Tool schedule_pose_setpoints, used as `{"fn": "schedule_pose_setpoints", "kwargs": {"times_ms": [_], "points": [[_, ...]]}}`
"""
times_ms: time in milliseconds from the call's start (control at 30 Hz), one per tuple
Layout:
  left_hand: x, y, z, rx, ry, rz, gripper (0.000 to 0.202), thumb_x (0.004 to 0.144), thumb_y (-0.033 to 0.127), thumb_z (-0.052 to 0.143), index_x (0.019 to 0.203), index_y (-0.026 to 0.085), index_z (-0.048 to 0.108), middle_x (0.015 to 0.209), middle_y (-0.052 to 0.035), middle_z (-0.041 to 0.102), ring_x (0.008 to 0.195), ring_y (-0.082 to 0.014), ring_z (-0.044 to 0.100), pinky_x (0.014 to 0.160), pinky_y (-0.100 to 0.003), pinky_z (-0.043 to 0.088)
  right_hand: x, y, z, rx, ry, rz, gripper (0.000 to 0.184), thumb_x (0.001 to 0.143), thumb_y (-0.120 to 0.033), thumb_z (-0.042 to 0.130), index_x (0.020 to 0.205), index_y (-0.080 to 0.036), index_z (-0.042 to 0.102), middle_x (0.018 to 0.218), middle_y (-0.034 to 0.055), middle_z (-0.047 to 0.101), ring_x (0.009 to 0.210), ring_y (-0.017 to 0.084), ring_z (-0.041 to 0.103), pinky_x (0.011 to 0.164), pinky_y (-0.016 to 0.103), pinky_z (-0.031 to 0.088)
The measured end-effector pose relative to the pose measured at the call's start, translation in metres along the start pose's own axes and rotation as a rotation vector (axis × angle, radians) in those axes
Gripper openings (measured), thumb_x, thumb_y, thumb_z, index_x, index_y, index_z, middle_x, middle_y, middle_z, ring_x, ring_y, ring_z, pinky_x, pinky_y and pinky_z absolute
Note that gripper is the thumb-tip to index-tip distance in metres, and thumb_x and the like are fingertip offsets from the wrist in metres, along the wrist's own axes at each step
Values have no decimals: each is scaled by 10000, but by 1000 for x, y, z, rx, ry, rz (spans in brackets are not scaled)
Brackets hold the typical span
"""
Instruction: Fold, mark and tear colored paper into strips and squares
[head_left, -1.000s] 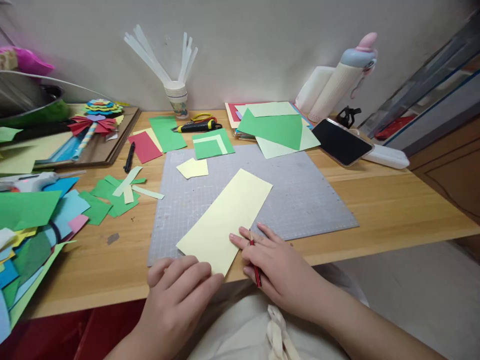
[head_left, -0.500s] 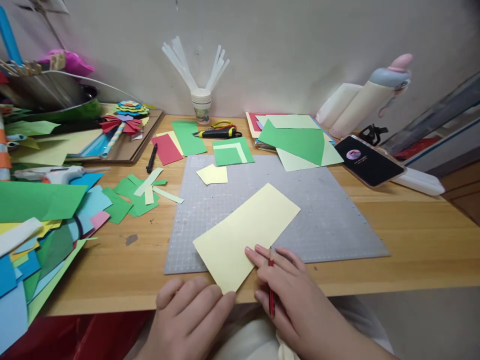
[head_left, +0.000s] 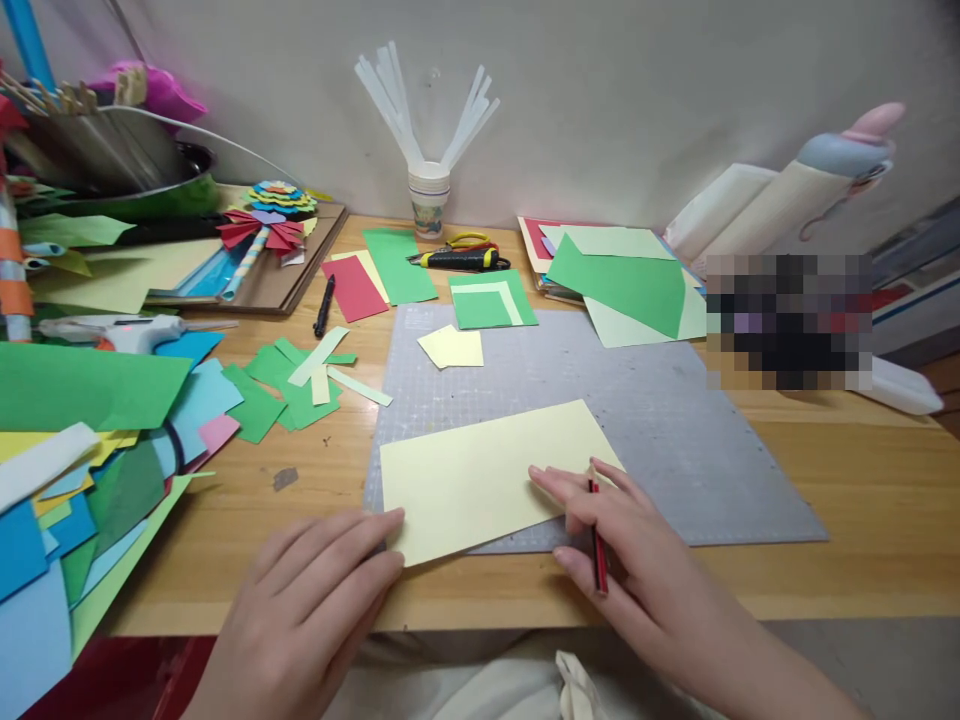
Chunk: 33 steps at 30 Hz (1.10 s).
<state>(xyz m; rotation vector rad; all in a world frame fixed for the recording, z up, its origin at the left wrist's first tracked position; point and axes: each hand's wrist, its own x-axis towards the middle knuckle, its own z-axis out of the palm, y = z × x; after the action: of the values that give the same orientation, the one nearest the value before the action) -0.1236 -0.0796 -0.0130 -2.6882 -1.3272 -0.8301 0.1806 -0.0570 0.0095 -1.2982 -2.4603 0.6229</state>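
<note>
A pale yellow sheet of paper [head_left: 480, 490] lies partly on the grey cutting mat [head_left: 675, 450], its lower left corner past the mat's front edge. My left hand [head_left: 307, 590] has its fingertips and thumb on that corner, gripping the edge. A red and black pencil [head_left: 598, 545] is held in my right hand [head_left: 637, 560], tilted, with its tip pointing away from me. The outstretched fingers of the same hand rest on the right part of the sheet. Higher on the mat is a small cream paper piece [head_left: 457, 348].
Green paper scraps [head_left: 259, 400] and pale strips lie left of the mat. Behind it are a black pen [head_left: 325, 305], a yellow and black utility knife [head_left: 465, 260], paper cups [head_left: 430, 205] with white sticks, and stacked coloured paper [head_left: 622, 285]. A glue gun [head_left: 142, 328] sits far left.
The yellow sheet has turned clockwise, so its long edges now run more nearly level. My left hand has moved left and up with the corner. The pencil stays in my right hand.
</note>
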Motion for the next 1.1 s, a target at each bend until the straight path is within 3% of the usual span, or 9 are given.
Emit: {"fn": "schedule_pose_setpoints", "kwargs": {"times_ms": [167, 233, 367, 533, 600, 667, 933, 1033, 1100], "points": [[-9, 2, 2, -91, -27, 85, 285, 905, 73, 462, 1063, 202, 661, 1191, -21, 705, 1153, -171, 589, 1015, -353, 364, 37, -10, 1, 85, -208, -153, 376, 957, -279, 479, 1329, -243, 441, 1457, 97, 497, 1388, 198, 397, 1191, 490, 220], [-13, 4, 3, -138, 1, 46, 301, 929, 89, 427, 1062, 212, 668, 1178, -8, 712, 1150, -160, 595, 1033, -352, 356, 54, -4, 5, 56, -205, -67, 457, 949, -295, 481, 1391, -216, 396, 1436, 119, 519, 1388, 234, 398, 1181, 546, 196], [-16, 8, 7, -163, 35, 23, 289, 944, 113, 425, 1039, 212, 679, 1155, -8, 722, 1121, -156, 617, 1036, -350, 363, 57, 21, 9, -149, 227, 301, 295, 926, -320, 456, 1194, -201, 486, 1384, 186, 549, 1399, 389, 337, 1075, 756, 112], [-3, 17, 4, -136, 100, 5, 186, 894, 118, 522, 966, 193, 676, 973, -18, 763, 912, -142, 684, 880, -293, 475, 10, 9, 6, 72, 460, 211, 95, 926, -256, 473, 981, -281, 399, 1414, 117, 538, 1370, 293, 412, 1079, 603, 308], [6, 24, 3, -140, 107, -8, 153, 871, 109, 546, 943, 178, 662, 887, -19, 758, 813, -130, 686, 768, -258, 510, -5, -3, 9, 145, 568, 139, 146, 896, -191, 522, 946, -267, 408, 1337, 124, 600, 1124, 274, 617, 993, 539, 414], [15, 33, 5, -181, 127, -36, 152, 859, 93, 547, 949, 168, 644, 841, -17, 748, 751, -121, 677, 700, -242, 522, -13, -12, 13, 262, 619, 110, 164, 887, -142, 532, 939, -252, 422, 1279, 125, 629, 876, 216, 672, 844, 451, 502], [27, 54, 22, -302, 148, 26, 172, 858, 79, 524, 996, 152, 596, 832, -17, 734, 656, -116, 650, 592, -247, 491, -28, -13, 11, 394, 698, 182, 104, 926, -149, 510, 937, -243, 466, 1151, 100, 671, 724, 159, 631, 704, 360, 520], [32, 63, 26, -384, 90, -24, 179, 877, 82, 477, 996, 181, 566, 754, 15, 700, 602, -105, 624, 544, -230, 467, -35, -14, 13, 585, 535, 208, 80, 973, -175, 429, 975, -251, 454, 1174, 95, 661, 592, 113, 616, 576, 290, 533], [38, 69, 28, -510, 22, -82, 174, 893, 95, 448, 982, 209, 545, 702, 39, 664, 566, -90, 598, 519, -206, 454, -36, -16, 16, 640, 426, 190, 74, 984, -201, 410, 1000, -258, 454, 1154, 78, 660, 649, 118, 634, 597, 270, 541]]}}
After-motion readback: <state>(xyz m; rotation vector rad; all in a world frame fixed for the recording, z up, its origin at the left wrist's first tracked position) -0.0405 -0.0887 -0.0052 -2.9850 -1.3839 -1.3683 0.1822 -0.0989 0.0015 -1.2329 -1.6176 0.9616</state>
